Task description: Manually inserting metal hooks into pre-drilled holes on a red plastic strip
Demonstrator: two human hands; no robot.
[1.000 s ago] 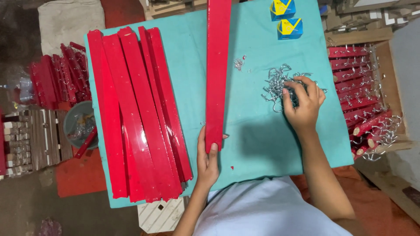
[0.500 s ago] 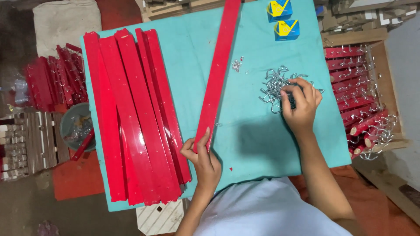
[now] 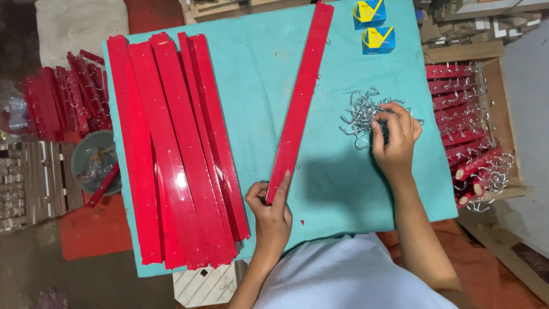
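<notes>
Left hand [image 3: 270, 213] fingers pinch the near end of the red strip [image 3: 300, 103], lying diagonal on the bench [image 3: 343, 189]. Right hand [image 3: 394, 140], right of the strip, digs in the hook pile [image 3: 363, 117]; its grasp can't be told. Risk: strip pivots, hooks scatter. Strip's far end is cropped.

Stack of red strips [image 3: 171, 154] lying left on the teal cloth [image 3: 257, 74], two blue-and-yellow boxes [image 3: 373, 26] up top, grey bucket [image 3: 94, 163] off the left edge.
</notes>
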